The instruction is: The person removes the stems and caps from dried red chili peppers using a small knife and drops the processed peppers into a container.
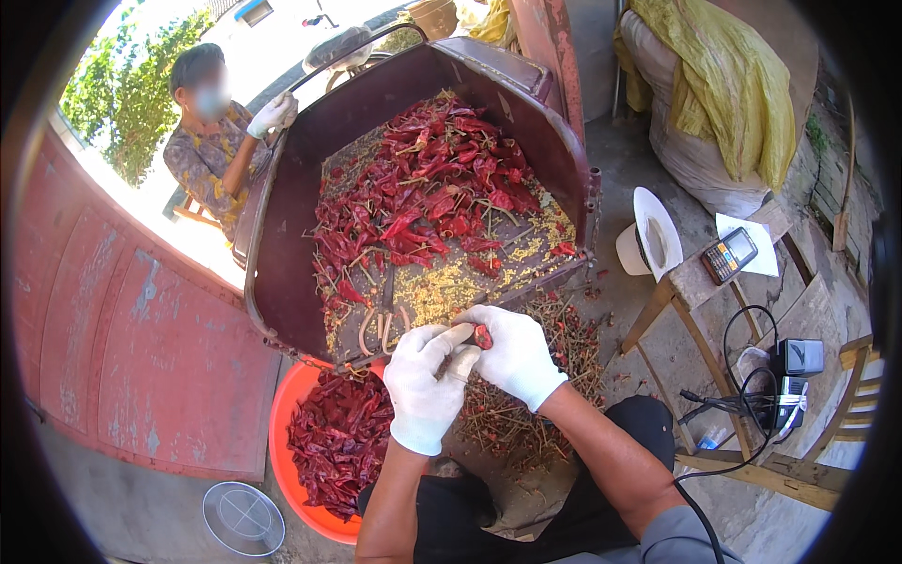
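Note:
My left hand [425,385] and my right hand [517,355], both in white gloves, meet just above the near edge of a dark metal cart bed [293,202]. A dried red chili pepper [483,336] shows between them, mostly hidden by the gloves. The fingers of both hands are closed round it. In the cart bed lies a heap of dried red chilies [442,179], with yellow seeds [437,291] scattered on its floor. Beneath my left hand, an orange basin [280,442] holds more red chilies [338,437].
Discarded stems [526,414] cover the ground between my legs. At the far left another person [211,150] sits with a gloved hand on the cart's rail. On the right are a wooden stool [695,282] bearing a phone [730,255], a white hat [653,235], black cables [742,404] and sacks [705,103].

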Demonstrator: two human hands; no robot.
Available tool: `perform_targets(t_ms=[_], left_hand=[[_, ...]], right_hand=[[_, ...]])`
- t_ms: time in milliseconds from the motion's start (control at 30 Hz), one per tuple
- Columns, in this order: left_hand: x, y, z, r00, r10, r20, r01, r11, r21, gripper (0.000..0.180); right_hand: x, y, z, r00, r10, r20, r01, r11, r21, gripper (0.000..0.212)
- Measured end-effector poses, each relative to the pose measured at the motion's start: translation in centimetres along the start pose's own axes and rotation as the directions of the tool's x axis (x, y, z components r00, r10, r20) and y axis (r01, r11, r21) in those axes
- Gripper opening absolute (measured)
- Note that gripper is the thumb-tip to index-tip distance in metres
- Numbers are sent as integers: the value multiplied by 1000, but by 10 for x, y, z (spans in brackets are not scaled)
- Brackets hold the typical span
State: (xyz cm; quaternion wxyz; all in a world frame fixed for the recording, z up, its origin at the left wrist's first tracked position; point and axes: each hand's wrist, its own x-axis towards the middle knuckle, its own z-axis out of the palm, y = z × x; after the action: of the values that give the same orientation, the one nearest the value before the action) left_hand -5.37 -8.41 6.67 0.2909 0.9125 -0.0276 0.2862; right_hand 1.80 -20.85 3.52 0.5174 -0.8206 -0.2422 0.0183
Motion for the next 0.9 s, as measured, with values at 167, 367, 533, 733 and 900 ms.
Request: perform_targets(t_ms=[167,367,533,733,900], left_hand=[[-1,-7,4,996,-69,58,73,995,-62,22],[-4,-13,8,998,-9,55,5,996,84,13],[-2,-17,11,951,-308,5,307,945,-116,7],[-3,-28,5,901,-427,79,417,798,-435,19],[-1,-18,-3,936,-315,155,351,853,-387,36]], right_hand=[[-3,2,3,996,-89,21,91,987,-134,32],[-7,5,8,990,-96,104,115,976,-186,31],[-5,3,7,992,-58,116,69,993,-93,32],[0,0,-5,968,113,224,-139,985,103,45],[3,12,0,960,44,277,-168,881,443,51]])
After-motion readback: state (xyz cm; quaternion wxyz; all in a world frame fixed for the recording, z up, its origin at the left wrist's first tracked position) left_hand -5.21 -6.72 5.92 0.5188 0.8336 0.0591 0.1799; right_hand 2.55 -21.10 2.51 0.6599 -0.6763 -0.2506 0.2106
